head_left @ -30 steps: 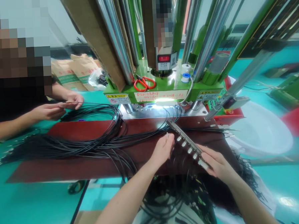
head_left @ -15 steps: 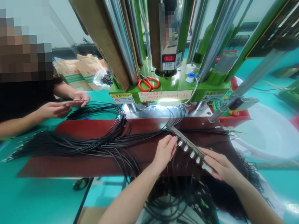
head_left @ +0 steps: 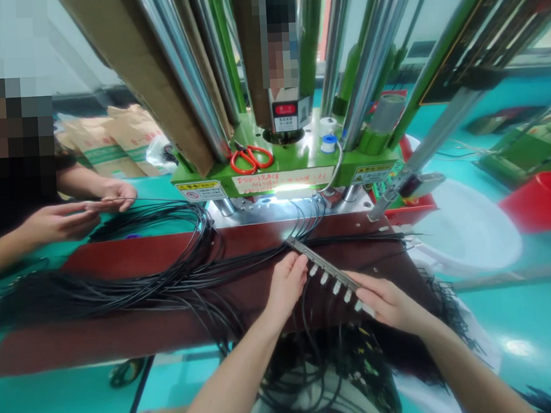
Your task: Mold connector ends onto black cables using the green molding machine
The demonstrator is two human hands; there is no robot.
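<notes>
A narrow dark metal bar (head_left: 327,262) slants over the brown board, with a row of several silvery connectors (head_left: 336,288) along its near edge. My right hand (head_left: 391,300) is closed on the bar's right end. At the bar's left part, my left hand (head_left: 286,284) is closed, thumb and finger pressed together at the near edge. What sits between those fingertips is hidden. Thin black cables (head_left: 310,214) arch between the bar's far end and the press's metal plate. More cables hang below the bar towards my lap.
A green press (head_left: 251,182) stands ahead, red-handled scissors (head_left: 251,160) on its ledge. Black cable bundles (head_left: 136,281) cover the brown board (head_left: 47,348). At left, a co-worker's hands (head_left: 64,220) hold a thin cable. A white basin (head_left: 470,221) and red bucket (head_left: 540,202) are right.
The view has shifted, so the press and board appear further left. The bar stays between my two hands, its connector row turned a little. Both hands keep their grip.
</notes>
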